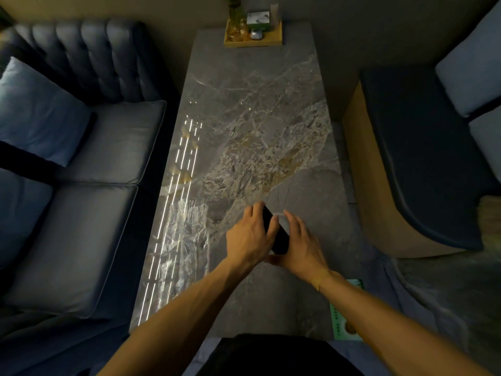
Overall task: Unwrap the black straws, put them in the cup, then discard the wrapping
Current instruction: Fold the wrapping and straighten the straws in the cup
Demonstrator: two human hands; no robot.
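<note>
Two hands, left hand [250,234], right hand [301,240], gripping one black straw bundle [276,232]

The room is dim, and the colours look dark and bluish. Thin bright lines of light shine on the table [254,109] near its left edge, a reflection from a lamp above. The crinkly clear wrapping [187,234] by that edge catches the same light and sparkles. The sofa [81,164] and the far corners are deep in shadow. The wide lens bends the picture at its edges, so the table looks narrower far away. The right edge looks blurry and smeared.
</note>
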